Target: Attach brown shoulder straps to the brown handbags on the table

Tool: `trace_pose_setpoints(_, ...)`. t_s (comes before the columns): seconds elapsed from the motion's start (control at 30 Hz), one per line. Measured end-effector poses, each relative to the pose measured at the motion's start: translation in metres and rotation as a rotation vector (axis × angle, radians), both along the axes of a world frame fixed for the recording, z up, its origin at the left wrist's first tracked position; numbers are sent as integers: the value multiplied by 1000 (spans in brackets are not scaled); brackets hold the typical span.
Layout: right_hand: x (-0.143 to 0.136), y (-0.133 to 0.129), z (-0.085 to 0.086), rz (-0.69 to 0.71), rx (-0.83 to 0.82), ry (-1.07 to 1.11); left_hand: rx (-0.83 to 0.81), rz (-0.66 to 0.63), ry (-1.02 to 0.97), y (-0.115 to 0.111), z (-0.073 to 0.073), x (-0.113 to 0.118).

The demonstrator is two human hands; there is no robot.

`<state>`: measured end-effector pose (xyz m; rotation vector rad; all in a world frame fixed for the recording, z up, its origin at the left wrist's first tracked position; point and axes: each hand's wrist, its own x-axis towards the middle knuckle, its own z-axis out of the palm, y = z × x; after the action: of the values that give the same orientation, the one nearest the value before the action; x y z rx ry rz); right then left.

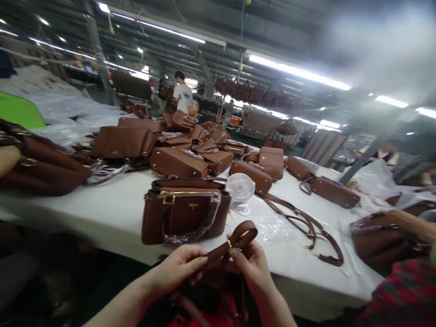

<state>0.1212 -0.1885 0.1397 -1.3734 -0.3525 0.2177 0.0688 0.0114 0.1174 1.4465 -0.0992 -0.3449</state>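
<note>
A brown shoulder strap [245, 232] is held up in front of me, looped at its top, with a gold buckle near the loop. My left hand [184, 263] pinches the strap left of the buckle. Thumb and fingers of my right hand [250, 262] close on it just below the loop. Lower lengths of the strap hang toward my lap, partly in shadow. Just beyond my hands a brown handbag [187, 213] stands upright on the white table [112, 209], a gold dragonfly emblem on its front and plastic wrap on its handle.
Beside the bag stands a small white fan [240, 187]. More straps [316, 231] lie on the table to the right, near a clear plastic bag [275, 229]. Several brown handbags [179, 162] are heaped behind. Other people's arms [413, 225] reach in at both sides.
</note>
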Motion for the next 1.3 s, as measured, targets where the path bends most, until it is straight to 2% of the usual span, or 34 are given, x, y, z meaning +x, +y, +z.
trace_pose_setpoints(0.07, -2, -4, 3, -32, -32, 5, 7, 41, 6, -2, 0, 0)
trace_pose_setpoints(0.17, -2, -8, 3, -42, -90, 68, -31, 30, 1, -5, 2, 2)
trace_pose_setpoints(0.27, -3, -7, -1, -3, -164, 61, -86, 28, -28, -8, 5, 3)
trace_pose_setpoints(0.43, -13, 4, -7, 81, -159, 57, -210, 15, -64, -19, 8, 2)
trace_pose_setpoints(0.57, -10, -4, -6, -4, -133, 96, -319, -85, -9, -14, -2, 2)
trace_pose_setpoints(0.67, -1, -16, 0, -90, -69, 104, -247, -177, 14, -3, -14, 3)
trace_pose_setpoints(0.77, 2, -17, 4, -131, -149, 36, -183, -145, 12, 0, -19, 5)
trace_pose_setpoints(0.83, -3, -10, 5, -78, -224, -8, -207, -94, 9, -4, -20, 6)
trace_pose_setpoints(0.97, -13, 1, 0, 101, -267, -92, -264, -17, -1, -13, -21, 10)
trace_pose_setpoints(1.07, -10, -5, -3, 38, -238, 54, -256, -37, 8, -12, -25, 11)
trace_pose_setpoints(1.17, -5, -11, -3, -27, -96, 260, -269, -89, 58, -11, -25, 9)
trace_pose_setpoints(1.3, -6, -4, -10, 66, -103, 265, -319, -77, 50, -16, -14, 6)
